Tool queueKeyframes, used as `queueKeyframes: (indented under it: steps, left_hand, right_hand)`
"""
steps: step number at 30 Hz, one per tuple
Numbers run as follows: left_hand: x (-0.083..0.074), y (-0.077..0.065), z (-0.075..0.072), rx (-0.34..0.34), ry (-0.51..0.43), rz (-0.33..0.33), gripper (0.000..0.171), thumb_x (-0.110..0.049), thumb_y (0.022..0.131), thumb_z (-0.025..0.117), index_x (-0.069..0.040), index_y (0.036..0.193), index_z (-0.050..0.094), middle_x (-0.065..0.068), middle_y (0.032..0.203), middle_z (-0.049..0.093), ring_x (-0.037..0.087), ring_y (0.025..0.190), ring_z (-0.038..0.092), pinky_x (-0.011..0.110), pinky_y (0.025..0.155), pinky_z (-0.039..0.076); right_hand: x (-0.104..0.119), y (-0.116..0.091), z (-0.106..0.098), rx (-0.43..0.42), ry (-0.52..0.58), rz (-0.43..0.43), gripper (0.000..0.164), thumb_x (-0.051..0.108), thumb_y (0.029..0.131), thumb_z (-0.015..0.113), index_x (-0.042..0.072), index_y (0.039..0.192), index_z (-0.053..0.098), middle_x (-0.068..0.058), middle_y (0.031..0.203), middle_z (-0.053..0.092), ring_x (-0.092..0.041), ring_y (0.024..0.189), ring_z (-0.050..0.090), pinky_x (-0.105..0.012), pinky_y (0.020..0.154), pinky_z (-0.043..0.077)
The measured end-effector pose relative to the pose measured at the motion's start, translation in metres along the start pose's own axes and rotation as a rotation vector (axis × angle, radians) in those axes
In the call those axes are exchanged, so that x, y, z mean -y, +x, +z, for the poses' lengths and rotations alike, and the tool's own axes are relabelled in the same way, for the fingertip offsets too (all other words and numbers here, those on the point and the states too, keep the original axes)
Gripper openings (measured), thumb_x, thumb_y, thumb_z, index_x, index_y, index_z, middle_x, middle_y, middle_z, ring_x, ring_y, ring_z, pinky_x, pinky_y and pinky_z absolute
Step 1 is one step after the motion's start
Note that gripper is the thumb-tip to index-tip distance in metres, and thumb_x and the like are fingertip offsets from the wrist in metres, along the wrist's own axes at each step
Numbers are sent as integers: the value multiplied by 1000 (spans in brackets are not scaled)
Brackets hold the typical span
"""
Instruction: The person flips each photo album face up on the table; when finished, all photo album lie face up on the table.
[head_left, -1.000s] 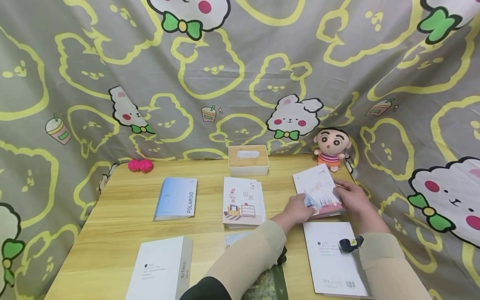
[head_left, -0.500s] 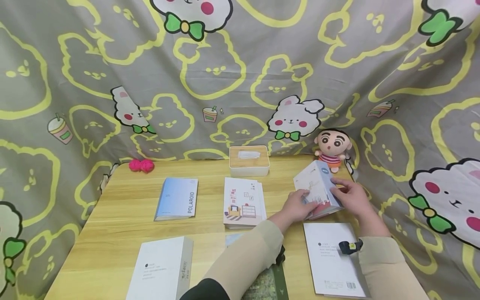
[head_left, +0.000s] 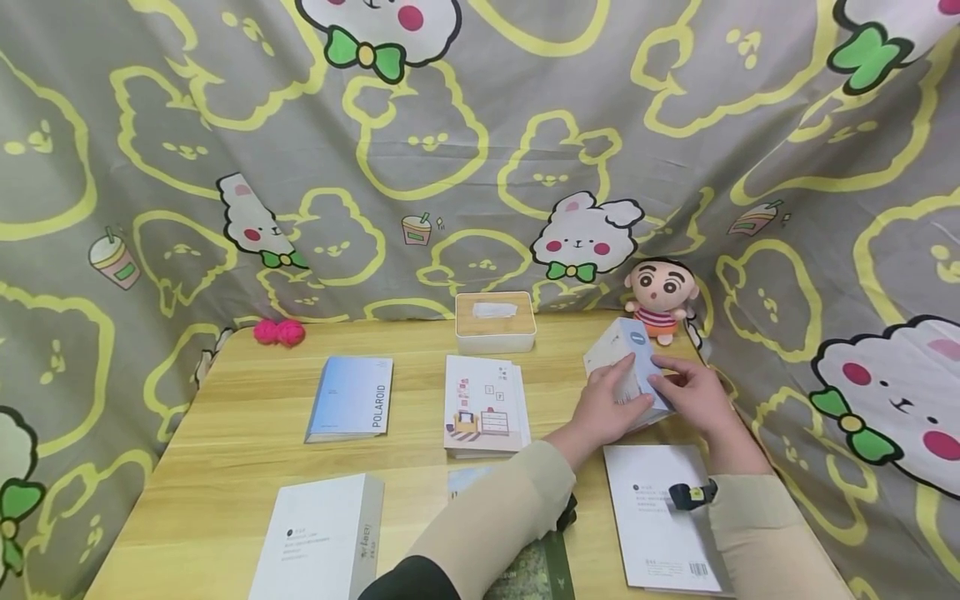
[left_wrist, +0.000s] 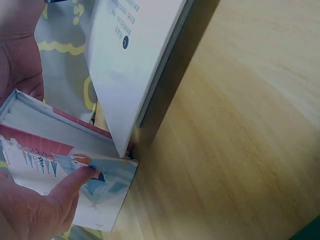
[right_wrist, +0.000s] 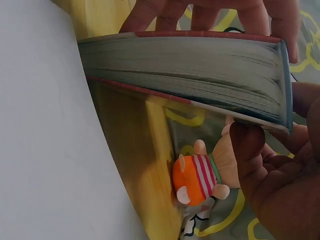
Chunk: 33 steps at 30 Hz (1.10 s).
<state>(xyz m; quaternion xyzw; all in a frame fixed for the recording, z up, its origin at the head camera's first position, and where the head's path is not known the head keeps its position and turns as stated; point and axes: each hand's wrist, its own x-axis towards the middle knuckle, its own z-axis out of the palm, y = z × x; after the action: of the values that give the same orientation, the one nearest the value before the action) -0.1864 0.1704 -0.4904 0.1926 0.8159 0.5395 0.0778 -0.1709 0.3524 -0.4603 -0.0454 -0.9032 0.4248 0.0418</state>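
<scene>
A thick photo album (head_left: 637, 343) with an illustrated white, blue and red cover stands tilted on the table's right side, its pale blue spine raised. My left hand (head_left: 603, 407) presses its front cover; in the left wrist view its thumb lies over the blue tent drawing. At the spine edge my right hand (head_left: 696, 398) pinches the album, thumb against the back cover and fingers by the spine in the right wrist view. The page edges (right_wrist: 185, 67) face that camera. Just nearer lies a white album (head_left: 648, 533), back cover up with a barcode.
A plush doll (head_left: 662, 292) sits right behind the held album. Further left are an illustrated album (head_left: 487, 404), a blue POLAROID album (head_left: 348, 396), a thick white album (head_left: 311, 542) and a tissue box (head_left: 495, 340). My left forearm partly hides a dark green album (head_left: 553, 562).
The held album has turned up from lying nearly flat, bringing its spine into view. My left hand has slid from its lower corner higher onto the cover; my right hand stays at the spine side.
</scene>
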Motion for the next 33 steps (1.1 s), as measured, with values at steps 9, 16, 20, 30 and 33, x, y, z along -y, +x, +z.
queueKeyframes:
  steps: [9,16,20,30,33]
  left_hand:
    - [1,4,-2,-8,-26,-88,75,-46,92,80,-41,159,48,9,168,36,31,150,39,49,117,40]
    - [5,2,-4,-32,-79,-89,72,-41,92,79,-40,158,49,-7,160,46,17,138,49,44,112,45]
    - [6,1,-5,-51,-102,-114,71,-40,92,79,-42,156,49,-9,158,48,16,135,50,43,111,46]
    - [3,1,-7,-61,-124,-130,70,-36,92,80,-42,155,50,-3,158,49,19,135,51,42,110,46]
    - [3,1,-7,-63,-146,-132,70,-34,92,81,-41,155,50,-1,157,50,21,134,54,39,107,49]
  right_hand:
    - [4,-2,5,-37,22,-36,45,21,103,71,-7,138,65,-29,130,67,-21,93,59,-21,66,52]
    - [-2,-3,7,7,116,-44,45,18,105,68,-5,143,62,-31,134,64,-7,86,62,-26,67,58]
    - [-5,-4,9,66,196,-28,50,22,107,65,-4,149,56,-32,142,59,-1,90,63,-37,70,63]
    - [-19,-2,8,91,395,0,54,22,109,62,-8,152,48,24,106,71,-4,86,69,-31,70,61]
    - [-19,-1,7,99,412,-11,54,21,110,61,-11,151,47,28,106,70,-2,88,70,-28,72,61]
